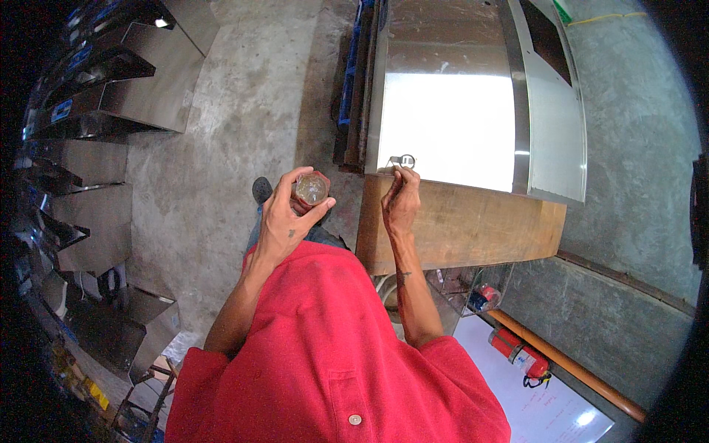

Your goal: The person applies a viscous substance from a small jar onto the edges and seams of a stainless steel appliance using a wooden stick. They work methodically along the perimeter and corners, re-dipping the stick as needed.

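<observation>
Container (311, 189) of squat, round, reddish build with a glossy translucent top sits in my left hand (283, 215), thumb and fingers clamped on opposite sides of its rim. From here I judge it fairly light, stiff-walled and perhaps slick where it shines; I would take hold around the side, clear of the top. To the right of that grip, my right hand (403, 203) pinches a small dark ring-ended piece (405, 160), fingertips together on its near end. I expect it to be light, rigid and easy to drop, so I favour that near end over the ring. Just beyond the pinch spreads a shiny silver metal panel (450, 52), likely hard and slippery; I cannot tell whether the piece touches it. Right of the pinch runs a brown wooden surface (458, 225).
</observation>
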`<state>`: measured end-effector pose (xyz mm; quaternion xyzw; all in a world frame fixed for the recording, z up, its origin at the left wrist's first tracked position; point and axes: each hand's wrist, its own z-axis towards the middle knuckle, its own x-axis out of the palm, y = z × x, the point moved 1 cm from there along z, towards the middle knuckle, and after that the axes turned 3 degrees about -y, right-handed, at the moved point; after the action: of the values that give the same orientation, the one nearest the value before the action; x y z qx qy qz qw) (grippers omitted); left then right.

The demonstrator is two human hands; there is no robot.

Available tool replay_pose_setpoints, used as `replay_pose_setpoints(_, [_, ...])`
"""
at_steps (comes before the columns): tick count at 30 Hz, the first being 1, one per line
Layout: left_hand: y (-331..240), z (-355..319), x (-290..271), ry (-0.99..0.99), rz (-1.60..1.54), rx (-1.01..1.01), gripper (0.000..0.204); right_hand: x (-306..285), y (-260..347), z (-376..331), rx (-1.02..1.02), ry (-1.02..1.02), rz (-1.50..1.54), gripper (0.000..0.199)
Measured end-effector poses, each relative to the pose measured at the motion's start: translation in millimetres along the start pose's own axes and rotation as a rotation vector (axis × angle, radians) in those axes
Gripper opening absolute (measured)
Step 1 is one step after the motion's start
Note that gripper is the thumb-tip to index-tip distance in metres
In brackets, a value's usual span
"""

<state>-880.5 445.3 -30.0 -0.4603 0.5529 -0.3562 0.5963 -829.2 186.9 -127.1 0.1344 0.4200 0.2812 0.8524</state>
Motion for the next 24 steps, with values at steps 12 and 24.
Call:
replay_pose_setpoints(12, [-9, 1, -2, 0.041, -0.067, -0.091, 0.061, -5, -13, 14, -0.001, -0.203, -0.021, 0.031])
replay_pose_setpoints(24, [-3, -1, 1, 0.004, 0.006, 0.014, 0.061, 8, -29, 22, 0.17, -0.223, 0.2, 0.026])
